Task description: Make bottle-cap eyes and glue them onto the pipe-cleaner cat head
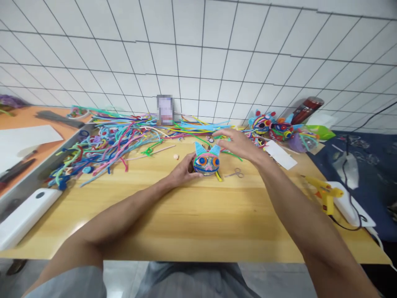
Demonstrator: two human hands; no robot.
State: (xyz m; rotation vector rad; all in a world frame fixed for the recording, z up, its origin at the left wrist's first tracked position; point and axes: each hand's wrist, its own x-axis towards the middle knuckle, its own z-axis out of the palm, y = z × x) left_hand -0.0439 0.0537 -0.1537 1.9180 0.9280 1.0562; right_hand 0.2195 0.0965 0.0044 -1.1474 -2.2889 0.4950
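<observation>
My left hand (186, 170) is closed around the side of a colourful cat head (206, 164) made of pipe cleaners. The head has light blue pointed ears, orange and blue ring eyes and a pink nose, and it faces me. Just behind and to its right, my right hand (237, 144) reaches over loose pipe cleaners, thumb and forefinger apart with no held thing visible. A yellow pipe cleaner piece (218, 177) sticks out beneath the head. Small scissors (235, 173) lie to its right on the wooden table (186, 223).
Tangled pipe cleaners (105, 147) cover the back left. Two finished-looking pipe cleaner heads (261, 123) stand at the back right, near white paper (281, 154). A yellow glue gun (325, 192) rests on a white box at right. A phone (165, 110) leans on the wall.
</observation>
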